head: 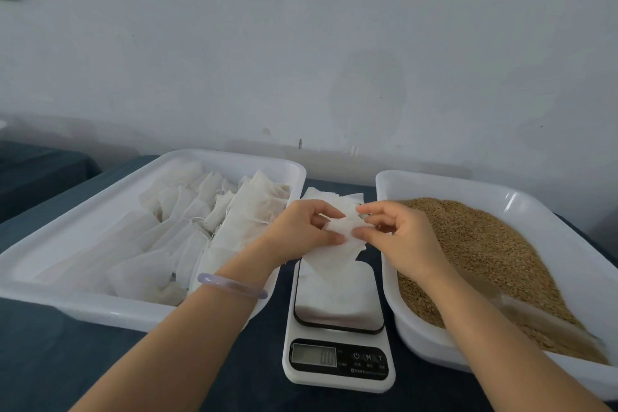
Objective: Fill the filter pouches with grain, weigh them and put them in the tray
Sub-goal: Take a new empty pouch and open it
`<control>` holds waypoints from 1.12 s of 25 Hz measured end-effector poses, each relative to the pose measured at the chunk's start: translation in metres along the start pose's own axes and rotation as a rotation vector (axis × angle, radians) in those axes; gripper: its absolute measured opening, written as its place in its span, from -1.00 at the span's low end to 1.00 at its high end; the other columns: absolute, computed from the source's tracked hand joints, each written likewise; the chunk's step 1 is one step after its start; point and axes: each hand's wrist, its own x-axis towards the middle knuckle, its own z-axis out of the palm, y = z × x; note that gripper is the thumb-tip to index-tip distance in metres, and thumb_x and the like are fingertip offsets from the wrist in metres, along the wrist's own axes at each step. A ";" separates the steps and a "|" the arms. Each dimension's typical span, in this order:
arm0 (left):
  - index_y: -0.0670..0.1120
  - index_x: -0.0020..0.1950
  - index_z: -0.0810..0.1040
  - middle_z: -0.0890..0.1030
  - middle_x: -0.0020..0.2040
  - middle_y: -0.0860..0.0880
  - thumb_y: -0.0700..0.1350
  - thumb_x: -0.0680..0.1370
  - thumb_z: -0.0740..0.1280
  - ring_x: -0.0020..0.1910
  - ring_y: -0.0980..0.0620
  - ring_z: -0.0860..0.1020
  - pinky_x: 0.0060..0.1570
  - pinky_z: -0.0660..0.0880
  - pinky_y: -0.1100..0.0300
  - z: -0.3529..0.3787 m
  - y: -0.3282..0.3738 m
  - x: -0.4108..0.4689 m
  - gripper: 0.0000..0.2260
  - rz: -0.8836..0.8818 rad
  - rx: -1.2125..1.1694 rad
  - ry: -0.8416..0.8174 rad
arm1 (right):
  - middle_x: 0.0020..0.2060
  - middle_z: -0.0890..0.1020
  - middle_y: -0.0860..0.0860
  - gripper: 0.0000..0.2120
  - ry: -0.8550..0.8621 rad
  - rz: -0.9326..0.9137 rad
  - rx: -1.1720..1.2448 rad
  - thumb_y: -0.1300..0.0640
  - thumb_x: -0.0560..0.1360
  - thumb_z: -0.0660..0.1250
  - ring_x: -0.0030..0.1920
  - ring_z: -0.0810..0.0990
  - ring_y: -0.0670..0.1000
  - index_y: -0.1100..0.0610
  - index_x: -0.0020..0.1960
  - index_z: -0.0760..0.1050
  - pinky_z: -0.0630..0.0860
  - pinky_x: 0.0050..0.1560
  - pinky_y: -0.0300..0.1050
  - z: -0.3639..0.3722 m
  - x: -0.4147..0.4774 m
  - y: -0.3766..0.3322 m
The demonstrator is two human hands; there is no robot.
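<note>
While the left hand (pixel 301 227) and the right hand (pixel 398 234) meet at the middle of the frame, each pinches the upper edge of one white filter pouch (pixel 337 251) between thumb and fingertips, the remaining fingers loosely curled. The pouch hangs from them, limp and creased, above the far end of the scale (pixel 337 361). The scale stands on the dark bench (pixel 67 361) at lower centre, a white layer lying on its platform; its display is lit, but the digits are too blurred to read.

Filling the left of the frame, the left tray (pixel 83 308) holds many white pouches (pixel 187 217) with strings, lying in overlapping rows. At the right, the right tray (pixel 568 227) holds a heap of brown grain (pixel 485 244), and the right forearm crosses its near corner. Between the two trays, behind the hands, lies a loose stack of flat pouches (pixel 321 194). A pale bracelet (pixel 230 284) circles the left wrist. A plain grey wall (pixel 301 43) fills the upper half.
</note>
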 end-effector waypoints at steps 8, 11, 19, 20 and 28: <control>-0.05 -0.02 0.51 0.60 -0.36 0.13 -0.27 0.48 0.40 -0.36 0.16 0.56 -0.32 0.46 0.32 0.002 -0.002 0.000 -0.84 -0.004 -0.011 0.012 | -0.09 0.65 -0.17 -0.87 0.012 -0.126 0.031 0.28 0.39 0.45 -0.06 0.59 -0.17 0.08 -0.23 0.56 0.50 -0.11 -0.25 -0.001 -0.002 0.000; -0.07 0.00 0.53 0.64 -0.18 0.02 -0.25 0.52 0.36 -0.23 0.09 0.59 -0.22 0.50 0.26 0.002 -0.002 0.000 -0.88 0.015 -0.011 -0.079 | -0.23 0.65 -0.03 -0.97 -0.112 -0.095 0.010 0.20 0.42 0.45 -0.25 0.55 -0.10 0.15 -0.14 0.64 0.45 -0.24 -0.24 -0.002 -0.003 -0.001; 0.07 0.47 0.17 0.34 0.24 0.21 0.07 0.28 0.57 0.28 0.25 0.30 0.19 0.23 0.36 0.001 -0.006 -0.002 -0.12 0.132 0.266 0.033 | -0.39 0.44 -0.01 -0.67 -0.306 -0.005 0.108 0.17 0.38 0.07 -0.33 0.35 -0.07 0.11 -0.16 0.63 0.30 -0.27 -0.18 -0.005 -0.004 -0.007; 0.07 0.50 0.11 0.31 0.25 0.21 0.08 0.25 0.59 0.28 0.24 0.28 0.15 0.23 0.38 0.002 -0.005 -0.002 -0.05 0.085 0.314 -0.014 | -0.41 0.43 -0.06 -0.64 -0.355 -0.027 0.082 0.23 0.34 0.07 -0.34 0.33 -0.05 -0.04 -0.22 0.62 0.29 -0.28 -0.17 -0.004 -0.006 -0.008; -0.13 0.08 0.43 0.50 -0.13 -0.03 -0.13 0.38 0.24 -0.06 -0.01 0.48 -0.01 0.42 0.12 -0.001 -0.001 -0.003 -0.72 -0.019 0.182 -0.184 | -0.15 0.51 -0.08 -0.89 -0.124 -0.349 -0.142 0.35 0.33 0.47 -0.29 0.46 -0.26 0.16 -0.25 0.63 0.41 -0.26 -0.17 0.009 -0.010 -0.005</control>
